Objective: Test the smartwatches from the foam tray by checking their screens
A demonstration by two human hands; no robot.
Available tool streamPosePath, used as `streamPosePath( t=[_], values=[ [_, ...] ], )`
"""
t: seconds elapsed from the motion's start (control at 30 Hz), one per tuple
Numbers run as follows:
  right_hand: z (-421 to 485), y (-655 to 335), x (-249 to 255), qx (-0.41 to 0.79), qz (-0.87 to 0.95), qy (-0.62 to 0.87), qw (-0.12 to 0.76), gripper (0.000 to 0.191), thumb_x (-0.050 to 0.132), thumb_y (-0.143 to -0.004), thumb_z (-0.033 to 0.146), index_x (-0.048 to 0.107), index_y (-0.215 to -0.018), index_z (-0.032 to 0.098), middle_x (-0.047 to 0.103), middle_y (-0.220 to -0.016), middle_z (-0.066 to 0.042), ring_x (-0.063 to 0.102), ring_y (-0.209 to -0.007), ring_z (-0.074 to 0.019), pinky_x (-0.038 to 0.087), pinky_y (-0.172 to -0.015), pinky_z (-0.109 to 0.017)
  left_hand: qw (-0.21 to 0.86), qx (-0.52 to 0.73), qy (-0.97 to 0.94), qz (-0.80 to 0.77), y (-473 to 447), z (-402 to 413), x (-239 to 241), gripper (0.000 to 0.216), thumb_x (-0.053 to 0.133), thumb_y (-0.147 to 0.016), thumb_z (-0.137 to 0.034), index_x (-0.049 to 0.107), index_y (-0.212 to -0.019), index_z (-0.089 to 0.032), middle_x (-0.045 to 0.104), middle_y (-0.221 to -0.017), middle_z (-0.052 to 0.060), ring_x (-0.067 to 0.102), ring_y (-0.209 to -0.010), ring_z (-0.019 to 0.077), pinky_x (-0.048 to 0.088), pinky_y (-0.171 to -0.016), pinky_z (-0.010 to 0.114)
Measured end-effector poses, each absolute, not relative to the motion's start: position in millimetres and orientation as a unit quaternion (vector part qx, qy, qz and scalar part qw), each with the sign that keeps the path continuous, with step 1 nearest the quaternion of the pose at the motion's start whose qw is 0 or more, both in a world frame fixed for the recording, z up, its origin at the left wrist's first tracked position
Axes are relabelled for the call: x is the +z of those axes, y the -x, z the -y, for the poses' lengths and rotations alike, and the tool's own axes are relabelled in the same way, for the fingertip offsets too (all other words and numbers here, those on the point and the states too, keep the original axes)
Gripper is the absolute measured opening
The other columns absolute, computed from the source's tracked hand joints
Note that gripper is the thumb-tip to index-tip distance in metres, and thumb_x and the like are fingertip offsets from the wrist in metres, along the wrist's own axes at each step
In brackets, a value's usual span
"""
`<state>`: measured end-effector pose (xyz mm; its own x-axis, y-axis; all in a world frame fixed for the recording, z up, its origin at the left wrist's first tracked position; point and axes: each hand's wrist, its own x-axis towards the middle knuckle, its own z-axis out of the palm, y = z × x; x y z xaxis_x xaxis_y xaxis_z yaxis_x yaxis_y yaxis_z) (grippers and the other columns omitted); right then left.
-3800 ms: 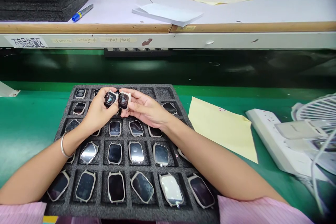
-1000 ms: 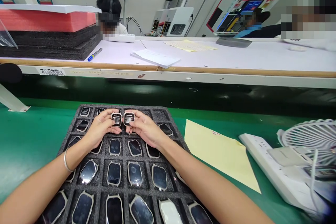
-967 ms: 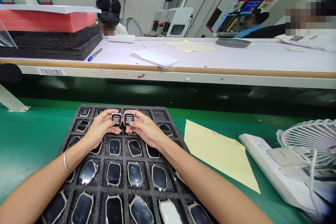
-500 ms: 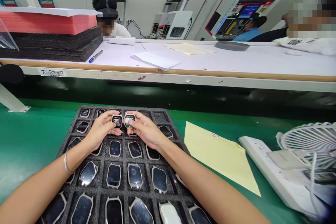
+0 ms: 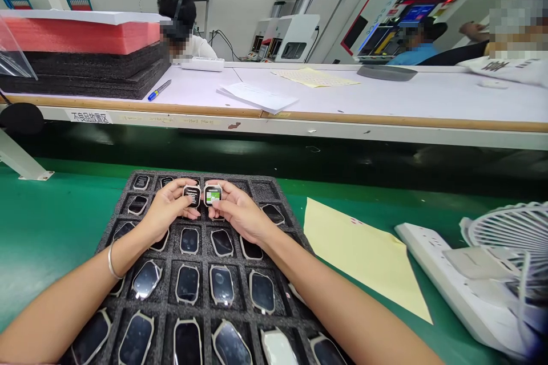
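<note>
Head view: both hands are raised just above the far end of a black foam tray, side by side and almost touching. The left hand pinches a watch between thumb and fingers, its dark screen showing white text. The right hand grips a second watch the same way, and that screen shows a green patch. The two watches sit just beside each other, faces turned up toward the camera, held clear of the tray pockets.

Under and nearer than the hands, the tray's pockets hold rows of more watches with dark screens; one pocket just right of the right hand looks empty. A bracelet circles the left wrist.

Right of the right forearm a yellow sheet lies on the green mat. Further right are a white power strip and a fan. Beyond the hands a white bench carries papers, a blue pen and stacked foam on the left. A person sits behind that bench.
</note>
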<state>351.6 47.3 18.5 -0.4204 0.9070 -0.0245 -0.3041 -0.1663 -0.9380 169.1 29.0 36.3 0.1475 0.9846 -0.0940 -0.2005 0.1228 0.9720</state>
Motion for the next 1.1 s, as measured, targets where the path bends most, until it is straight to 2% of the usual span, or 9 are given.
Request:
streamPosePath(
  t=[0.2,0.33,0.47,0.53,0.77,0.97,1.1],
  values=[
    [-48.2,-352.1,19.4,0.694,0.478,0.311,0.439,0.042,0.066,-0.068,0.011,0.059,-0.108,0.022,0.063,-0.084,0.002,0.06,-0.06,-0.0106,0.044,-0.062,-0.028,0.613,0.485,-0.451,-0.431,-170.1,-28.0,36.6,0.046,0.065,-0.062,-0.013,0.058,-0.106,-0.019,0.069,-0.093,0.001,0.07,-0.061,0.014,0.056,-0.064,0.028],
    [-48.4,-351.0,19.4,0.689,0.475,0.318,0.445,0.044,0.07,-0.066,0.01,0.059,-0.107,0.023,0.063,-0.081,0.004,0.058,-0.059,-0.0096,0.044,-0.06,-0.026,0.605,0.482,-0.462,-0.434,-170.9,-28.0,35.3,0.043,0.069,-0.064,-0.015,0.058,-0.105,-0.019,0.069,-0.093,0.001,0.07,-0.06,0.0139,0.057,-0.063,0.027],
    [-50.8,-349.3,18.4,0.712,0.435,0.319,0.45,0.029,0.072,-0.075,0.029,0.06,-0.1,0.021,0.065,-0.078,0.002,0.054,-0.053,-0.0094,0.042,-0.055,-0.027,0.616,0.477,-0.449,-0.438,-170.4,-29.0,36.0,0.03,0.064,-0.078,-0.033,0.059,-0.102,-0.017,0.068,-0.084,0.002,0.07,-0.058,0.0156,0.057,-0.06,0.029],
    [-51.9,-349.3,18.2,0.726,0.417,0.312,0.45,0.029,0.071,-0.076,0.037,0.061,-0.098,0.02,0.067,-0.078,-0.001,0.053,-0.052,-0.0104,0.042,-0.054,-0.027,0.625,0.475,-0.439,-0.437,-170.2,-29.1,37.2,0.029,0.06,-0.079,-0.036,0.059,-0.102,-0.017,0.068,-0.084,0.002,0.07,-0.058,0.0166,0.058,-0.06,0.031],
    [-51.0,-351.0,18.3,0.717,0.426,0.315,0.453,0.037,0.078,-0.067,0.027,0.061,-0.099,0.021,0.068,-0.082,0.0,0.053,-0.052,-0.0094,0.042,-0.054,-0.026,0.629,0.473,-0.435,-0.437,-171.2,-24.8,41.8,0.034,0.063,-0.068,-0.024,0.061,-0.102,-0.017,0.067,-0.084,0.0,0.071,-0.058,0.017,0.058,-0.063,0.032],
    [-51.4,-350.0,17.2,0.711,0.432,0.317,0.455,0.036,0.079,-0.068,0.03,0.06,-0.098,0.021,0.066,-0.077,0.001,0.051,-0.052,-0.0087,0.041,-0.052,-0.025,0.63,0.473,-0.438,-0.432,-171.5,-24.0,42.2,0.034,0.064,-0.068,-0.023,0.061,-0.101,-0.017,0.068,-0.084,0.0,0.07,-0.059,0.0166,0.058,-0.063,0.032],
    [-50.1,-350.6,17.8,0.712,0.438,0.312,0.452,0.038,0.078,-0.067,0.025,0.06,-0.1,0.021,0.068,-0.081,0.0,0.052,-0.055,-0.0093,0.042,-0.054,-0.025,0.623,0.473,-0.448,-0.432,-171.5,-24.9,40.4,0.036,0.065,-0.069,-0.025,0.061,-0.103,-0.017,0.069,-0.087,0.001,0.07,-0.059,0.0163,0.058,-0.063,0.031]
  ],
)
